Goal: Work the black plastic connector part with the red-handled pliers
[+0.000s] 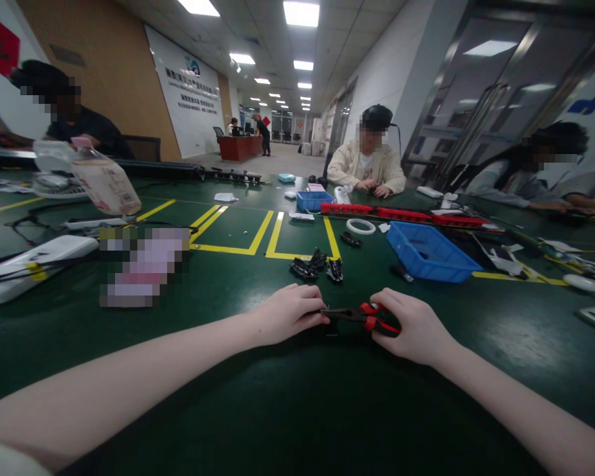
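Observation:
My right hand (410, 325) is wrapped round the red and black handles of a pair of needle-nose pliers (347, 315), whose dark jaws point left. At the jaw tips, the fingers of my left hand (292, 314) are pinched together on something small that I cannot make out. A thin, small piece (332, 334) shows on the green table just below the jaws. Beyond my hands lies a small group of black parts (305, 268), with another black part (351, 239) farther back.
An open blue bin (429, 254) stands right of the black parts; a smaller blue bin (315, 200) is farther off. A white ring (361, 227) and a long red strip (401, 215) lie beyond. At left are a bottle (106, 178) and a white power bank-like case (39, 264). Other people sit around the table.

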A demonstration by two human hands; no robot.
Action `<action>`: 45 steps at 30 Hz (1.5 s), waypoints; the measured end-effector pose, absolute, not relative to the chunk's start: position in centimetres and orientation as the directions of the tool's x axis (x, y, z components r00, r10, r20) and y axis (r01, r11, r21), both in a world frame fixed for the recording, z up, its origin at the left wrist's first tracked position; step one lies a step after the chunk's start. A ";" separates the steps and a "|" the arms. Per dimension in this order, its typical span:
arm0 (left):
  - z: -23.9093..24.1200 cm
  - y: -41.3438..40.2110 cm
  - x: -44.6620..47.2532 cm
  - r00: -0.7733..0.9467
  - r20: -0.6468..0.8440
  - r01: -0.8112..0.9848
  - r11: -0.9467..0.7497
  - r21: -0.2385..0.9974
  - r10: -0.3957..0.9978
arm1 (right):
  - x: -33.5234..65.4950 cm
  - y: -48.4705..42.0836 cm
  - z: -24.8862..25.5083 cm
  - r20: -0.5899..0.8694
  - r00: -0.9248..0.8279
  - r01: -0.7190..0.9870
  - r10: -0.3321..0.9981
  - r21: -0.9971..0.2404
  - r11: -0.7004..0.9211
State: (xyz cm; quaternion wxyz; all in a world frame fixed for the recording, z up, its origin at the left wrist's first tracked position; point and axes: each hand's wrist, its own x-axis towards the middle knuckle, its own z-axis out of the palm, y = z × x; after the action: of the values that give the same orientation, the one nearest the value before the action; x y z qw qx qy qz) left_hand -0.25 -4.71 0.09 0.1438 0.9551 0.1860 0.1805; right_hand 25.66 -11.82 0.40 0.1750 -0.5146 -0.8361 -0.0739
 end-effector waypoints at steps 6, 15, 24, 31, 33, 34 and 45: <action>-0.3 -4.5 -0.2 0.874 0.296 0.296 -0.906 0.302 0.384 | 26.0 -11.6 0.1 0.426 -0.366 0.904 0.827 -0.048 0.425; 0.1 -4.6 -0.2 0.843 0.303 0.302 -0.857 0.417 0.445 | 27.6 -11.0 0.4 0.385 -0.331 0.928 0.861 -0.031 0.371; 0.3 -4.6 -0.3 0.845 0.304 0.287 -0.853 0.436 0.440 | 26.8 -11.4 0.7 0.327 -0.370 0.913 0.870 -0.048 0.406; 0.3 -4.5 -0.3 0.838 0.299 0.308 -0.848 0.431 0.456 | 27.0 -11.5 0.7 0.370 -0.399 0.890 0.839 -0.063 0.451; 0.3 -4.5 -0.3 0.830 0.300 0.321 -0.842 0.434 0.470 | 27.0 -11.5 0.8 0.376 -0.408 0.886 0.832 -0.055 0.460; 0.3 -4.5 -0.2 0.826 0.301 0.324 -0.839 0.437 0.476 | 27.0 -11.5 0.8 0.376 -0.414 0.885 0.829 -0.049 0.463; 0.1 -4.4 -0.3 0.813 0.327 0.330 -0.843 0.424 0.483 | 27.3 -11.2 0.5 0.394 -0.395 0.899 0.830 -0.019 0.437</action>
State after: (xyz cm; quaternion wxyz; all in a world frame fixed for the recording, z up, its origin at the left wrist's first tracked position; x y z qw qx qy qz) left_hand -0.28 -4.38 0.10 0.1768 0.9355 0.2172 0.2156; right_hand 27.27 -11.19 0.47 0.1753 -0.5213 -0.8293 -0.0985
